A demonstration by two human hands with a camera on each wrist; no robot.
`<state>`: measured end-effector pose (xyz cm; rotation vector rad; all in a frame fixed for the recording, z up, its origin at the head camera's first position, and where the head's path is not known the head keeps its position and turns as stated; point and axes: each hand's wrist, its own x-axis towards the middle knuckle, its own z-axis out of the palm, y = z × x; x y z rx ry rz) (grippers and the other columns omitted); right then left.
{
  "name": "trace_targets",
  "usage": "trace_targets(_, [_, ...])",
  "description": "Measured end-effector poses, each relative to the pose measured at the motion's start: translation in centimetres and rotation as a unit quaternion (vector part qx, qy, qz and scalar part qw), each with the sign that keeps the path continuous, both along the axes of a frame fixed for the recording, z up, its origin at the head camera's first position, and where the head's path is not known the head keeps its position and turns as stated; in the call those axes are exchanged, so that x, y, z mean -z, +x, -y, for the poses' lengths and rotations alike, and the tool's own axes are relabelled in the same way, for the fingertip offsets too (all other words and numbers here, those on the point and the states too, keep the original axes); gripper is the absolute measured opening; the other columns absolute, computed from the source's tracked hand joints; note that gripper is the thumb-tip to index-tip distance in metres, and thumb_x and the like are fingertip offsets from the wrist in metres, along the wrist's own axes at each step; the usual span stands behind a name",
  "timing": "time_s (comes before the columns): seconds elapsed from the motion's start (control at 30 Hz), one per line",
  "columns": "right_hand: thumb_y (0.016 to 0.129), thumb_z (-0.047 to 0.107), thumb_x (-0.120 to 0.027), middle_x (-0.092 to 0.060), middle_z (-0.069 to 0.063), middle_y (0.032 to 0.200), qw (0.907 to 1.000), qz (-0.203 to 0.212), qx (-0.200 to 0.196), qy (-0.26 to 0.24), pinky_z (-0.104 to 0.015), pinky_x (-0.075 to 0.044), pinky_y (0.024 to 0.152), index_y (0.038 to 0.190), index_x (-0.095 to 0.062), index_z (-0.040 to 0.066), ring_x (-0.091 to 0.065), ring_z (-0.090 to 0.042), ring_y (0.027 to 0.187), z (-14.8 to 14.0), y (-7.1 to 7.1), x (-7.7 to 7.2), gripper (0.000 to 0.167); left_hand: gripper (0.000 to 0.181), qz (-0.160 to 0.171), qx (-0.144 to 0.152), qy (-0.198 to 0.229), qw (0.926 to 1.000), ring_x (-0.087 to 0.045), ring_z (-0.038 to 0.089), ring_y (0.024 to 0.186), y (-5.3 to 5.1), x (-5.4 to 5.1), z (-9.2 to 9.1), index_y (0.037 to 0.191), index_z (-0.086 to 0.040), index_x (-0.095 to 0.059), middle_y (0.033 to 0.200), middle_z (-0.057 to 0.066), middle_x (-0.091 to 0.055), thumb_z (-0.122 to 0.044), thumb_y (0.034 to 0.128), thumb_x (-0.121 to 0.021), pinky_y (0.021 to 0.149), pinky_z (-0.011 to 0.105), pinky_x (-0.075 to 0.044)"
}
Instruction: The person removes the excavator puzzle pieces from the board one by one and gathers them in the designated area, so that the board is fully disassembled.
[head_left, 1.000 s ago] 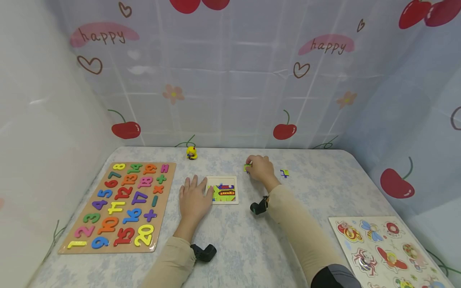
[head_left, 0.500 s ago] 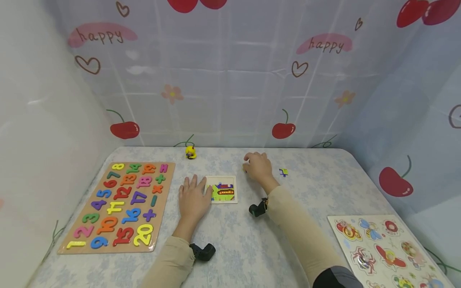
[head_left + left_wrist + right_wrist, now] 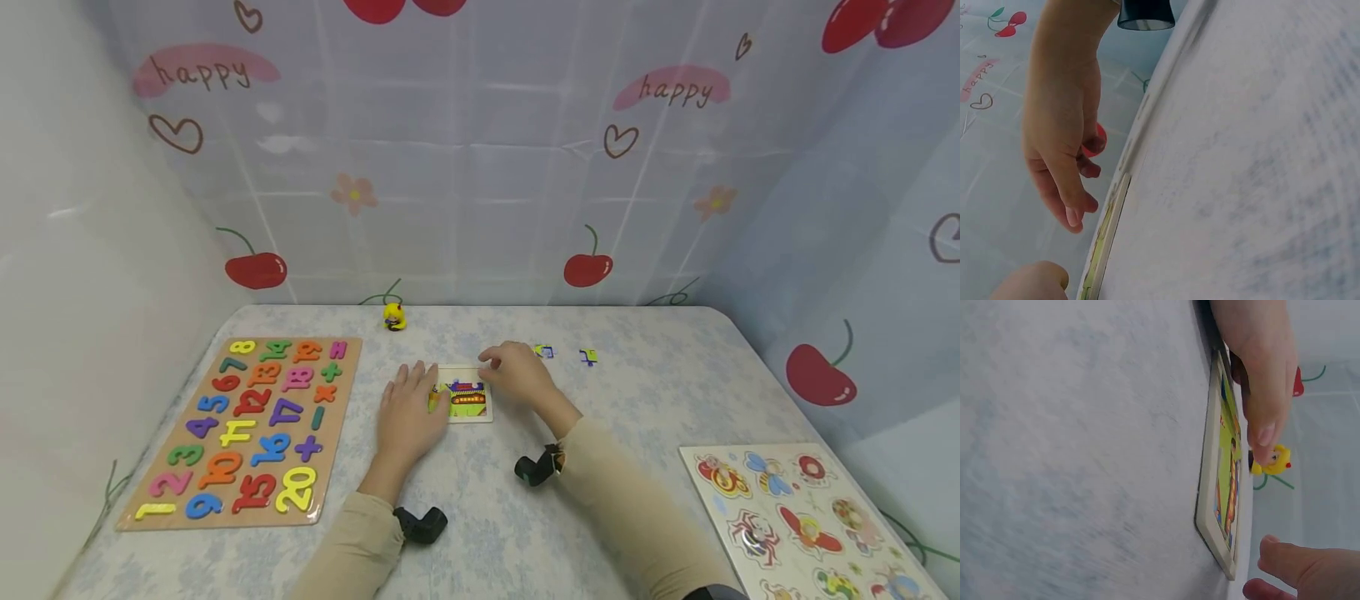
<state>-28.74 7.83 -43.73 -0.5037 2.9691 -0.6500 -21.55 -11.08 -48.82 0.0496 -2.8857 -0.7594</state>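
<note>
My left hand lies palm-down with straight fingers over the left edge of a small framed vehicle puzzle. Its thumb reaches onto the picture and covers that side. At the puzzle's upper right corner my right hand hovers with bent fingers, thumb and index tips close together. No piece shows between those tips; whether something small is hidden there I cannot tell. Just behind the right hand lies a green-and-blue puzzle piece. Farther right is a second puzzle piece. The right wrist view shows the puzzle low from the side.
A number board with bright raised digits takes up the left of the table. A board of insect pictures lies at the front right. A small yellow-haired figurine stands near the back edge, before a cherry-print curtain.
My right hand was at a piece behind and right of the puzzle, then lifted and came left to the puzzle's corner. One piece behind it is now uncovered. The left hand stays nearly still.
</note>
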Motion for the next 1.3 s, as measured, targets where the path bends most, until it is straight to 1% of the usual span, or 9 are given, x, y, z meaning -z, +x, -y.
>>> trace_targets(0.1, [0.093, 0.031, -0.070, -0.066, 0.001, 0.096, 0.9998, 0.002, -0.021, -0.003, -0.030, -0.049, 0.072, 0.118, -0.073, 0.021, -0.056, -0.014, 0.083, 0.0, 0.4, 0.5, 0.028, 0.055, -0.009, 0.023, -0.009, 0.9997, -0.020, 0.030, 0.154, 0.0, -0.1, -0.2, 0.148, -0.026, -0.049, 0.162, 0.004, -0.034, -0.050, 0.0986, -0.045, 0.124, 0.055, -0.017])
trace_targets(0.27, [0.092, 0.031, -0.071, -0.066, 0.001, 0.095, 0.9990, -0.006, -0.043, -0.009, -0.031, -0.049, 0.074, 0.114, -0.074, 0.020, -0.056, -0.013, 0.083, 0.0, 0.5, 0.9, 0.024, 0.049, -0.005, 0.040, -0.034, 0.9986, -0.021, 0.029, 0.154, 0.1, -0.3, -0.3, 0.143, -0.029, -0.055, 0.161, 0.002, -0.035, -0.049, 0.0996, -0.046, 0.124, 0.055, -0.020])
trace_targets(0.4, [0.092, 0.029, -0.071, -0.063, 0.001, 0.094, 0.9988, 0.003, -0.041, -0.026, -0.031, -0.048, 0.074, 0.111, -0.074, 0.019, -0.054, -0.014, 0.083, -0.1, 0.5, 1.2, 0.021, 0.048, 0.000, 0.052, -0.046, 0.9976, -0.022, 0.030, 0.153, 0.2, -0.4, -0.3, 0.144, -0.028, -0.054, 0.160, 0.003, -0.036, -0.047, 0.1002, -0.047, 0.123, 0.056, -0.020])
trace_targets(0.53, [0.093, 0.028, -0.070, -0.060, 0.002, 0.091, 0.9986, 0.005, -0.038, -0.035, -0.031, -0.045, 0.071, 0.108, -0.074, 0.019, -0.052, -0.015, 0.081, 0.0, 0.4, 1.4, 0.018, 0.050, 0.005, 0.056, -0.051, 0.9971, -0.021, 0.030, 0.153, 0.3, -0.5, -0.3, 0.146, -0.029, -0.051, 0.161, 0.003, -0.035, -0.048, 0.1002, -0.046, 0.123, 0.056, -0.020])
trace_targets(0.7, [0.094, 0.028, -0.069, -0.058, 0.002, 0.087, 0.9990, -0.003, -0.029, -0.035, -0.029, -0.043, 0.067, 0.103, -0.073, 0.020, -0.051, -0.014, 0.077, 0.0, 0.6, 1.5, 0.013, 0.052, 0.010, 0.059, -0.056, 0.9966, -0.020, 0.028, 0.154, 0.2, -0.1, -0.2, 0.149, -0.031, -0.046, 0.162, 0.001, -0.033, -0.050, 0.1004, -0.044, 0.124, 0.055, -0.019])
trace_targets(0.83, [0.095, 0.030, -0.067, -0.057, 0.003, 0.087, 0.9990, 0.003, -0.028, -0.035, -0.029, -0.042, 0.066, 0.101, -0.073, 0.021, -0.051, -0.014, 0.076, -0.1, 0.6, 1.5, 0.011, 0.050, 0.003, 0.065, -0.055, 0.9964, -0.020, 0.027, 0.154, 0.3, 0.1, -0.2, 0.148, -0.034, -0.047, 0.162, 0.001, -0.034, -0.049, 0.1007, -0.044, 0.123, 0.056, -0.019])
trace_targets(0.97, [0.093, 0.033, -0.070, -0.057, 0.004, 0.091, 0.9982, 0.012, -0.042, -0.042, -0.029, -0.044, 0.070, 0.103, -0.074, 0.022, -0.052, -0.013, 0.080, -0.4, 0.4, 1.7, 0.016, 0.048, 0.001, 0.068, -0.055, 0.9962, -0.020, 0.027, 0.154, 0.3, 0.1, -0.2, 0.146, -0.034, -0.050, 0.162, 0.001, -0.034, -0.049, 0.1012, -0.043, 0.123, 0.057, -0.019])
trace_targets(1.13, [0.088, 0.032, -0.076, -0.060, 0.003, 0.096, 0.9963, 0.010, -0.061, -0.061, -0.031, -0.048, 0.078, 0.106, -0.076, 0.018, -0.054, -0.012, 0.086, -0.7, 0.3, 1.7, 0.023, 0.050, 0.014, 0.070, -0.061, 0.9956, -0.015, 0.027, 0.155, 0.3, -0.1, -0.3, 0.150, -0.035, -0.044, 0.164, 0.001, -0.028, -0.050, 0.1021, -0.039, 0.124, 0.056, -0.015])
trace_targets(1.3, [0.089, 0.028, -0.075, -0.060, 0.002, 0.099, 0.9946, 0.026, -0.065, -0.077, -0.033, -0.049, 0.084, 0.104, -0.072, 0.015, -0.055, -0.013, 0.091, -0.6, 0.2, 1.7, 0.020, 0.051, 0.021, 0.068, -0.063, 0.9955, -0.012, 0.026, 0.156, 0.3, 0.1, -0.3, 0.151, -0.036, -0.041, 0.165, 0.000, -0.024, -0.050, 0.1025, -0.037, 0.125, 0.056, -0.014])
